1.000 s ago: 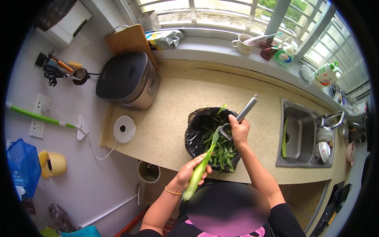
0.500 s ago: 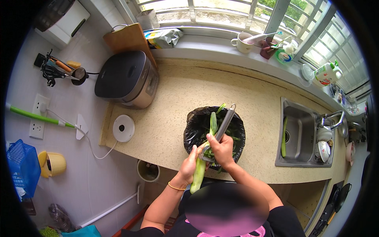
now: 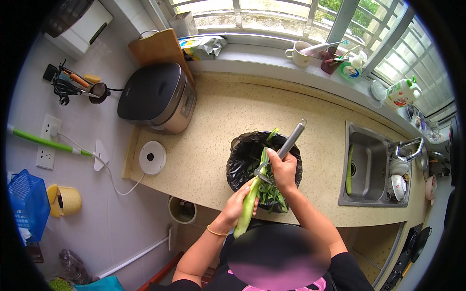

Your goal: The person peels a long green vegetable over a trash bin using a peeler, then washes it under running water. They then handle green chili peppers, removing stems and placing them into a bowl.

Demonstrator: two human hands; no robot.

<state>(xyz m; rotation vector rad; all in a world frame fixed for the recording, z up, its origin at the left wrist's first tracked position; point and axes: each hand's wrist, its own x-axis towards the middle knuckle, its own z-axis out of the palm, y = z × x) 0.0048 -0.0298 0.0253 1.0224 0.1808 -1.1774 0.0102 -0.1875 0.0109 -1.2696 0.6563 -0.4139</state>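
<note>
My left hand [image 3: 238, 204] is wrapped round the lower part of a long, pale green, mostly peeled cucumber [image 3: 248, 206], held slanting with its far end over a bin lined with a black bag [image 3: 238, 162]. My right hand [image 3: 284, 172] grips the grey metal handle of a peeler [image 3: 292, 137]. The peeler's head touches the cucumber's upper part, beyond my left fingers. Dark green peelings [image 3: 272, 195] lie in the bag below both hands.
Another green cucumber [image 3: 349, 169] lies in the steel sink [image 3: 342, 194] at right, near bowls [image 3: 398, 184]. A rice cooker [image 3: 155, 92] stands at the counter's left, with a white round device [image 3: 152, 157] in front. Cups [image 3: 299, 54] line the windowsill.
My right hand and the peeler have moved up along the cucumber, away from my left hand. The handle now tilts further right, and more peelings show in the bag.
</note>
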